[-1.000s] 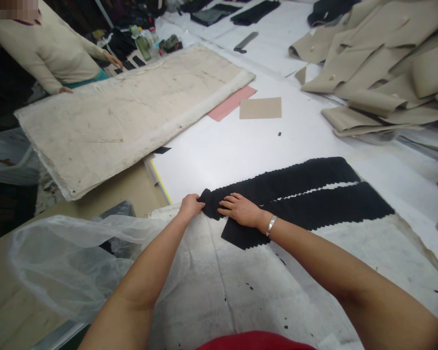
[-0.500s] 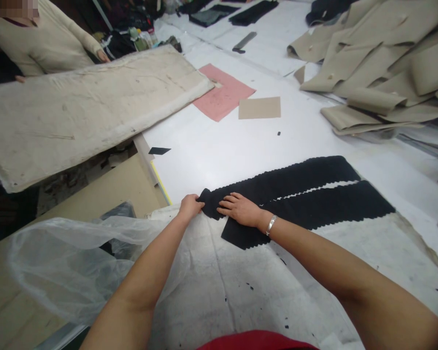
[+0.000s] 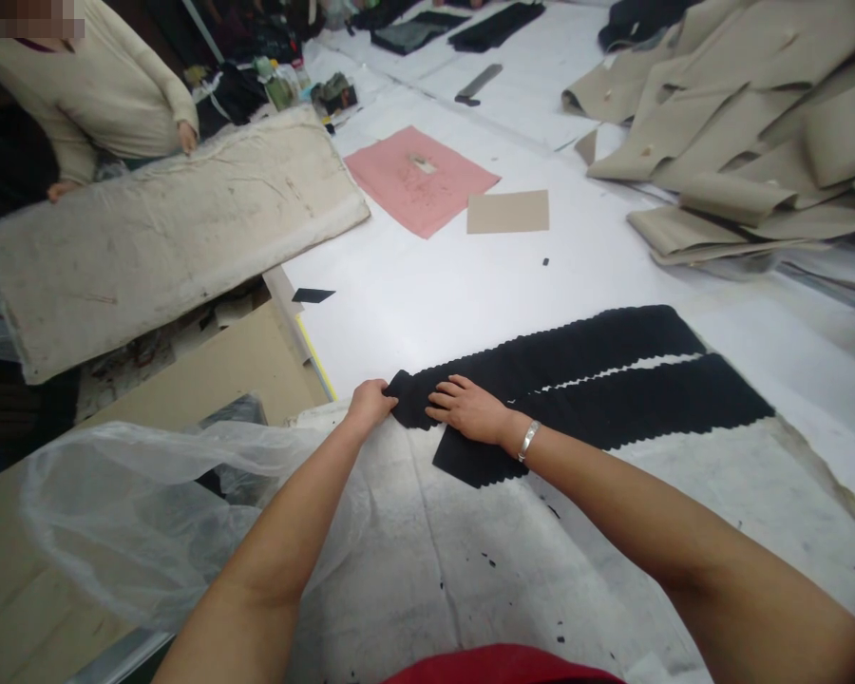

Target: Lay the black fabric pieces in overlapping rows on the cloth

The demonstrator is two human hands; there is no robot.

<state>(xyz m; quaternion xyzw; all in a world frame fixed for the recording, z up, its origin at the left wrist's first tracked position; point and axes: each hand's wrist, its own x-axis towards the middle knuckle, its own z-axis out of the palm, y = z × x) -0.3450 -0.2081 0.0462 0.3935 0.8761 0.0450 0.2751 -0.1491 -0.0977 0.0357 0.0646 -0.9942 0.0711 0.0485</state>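
Two long black fabric strips with zigzag edges lie side by side across the table, an upper strip (image 3: 584,344) and a lower strip (image 3: 655,401). My left hand (image 3: 371,404) pinches the left end of the upper strip, where the cloth is bunched. My right hand (image 3: 470,408), with a silver bracelet at the wrist, rests palm down on the black fabric, fingers spread and pointing left. Below that hand the lower strip's left end shows, lying flat.
A person (image 3: 114,85) at the upper left holds a large padded board (image 3: 178,228). Also in view are pink cloth (image 3: 434,195), a tan rectangle (image 3: 507,212), piled beige fabric (image 3: 727,123) and clear plastic (image 3: 135,513) beside my left arm.
The person's padded board has moved left, uncovering more of the pink cloth. Both my hands and the black strips look unchanged.
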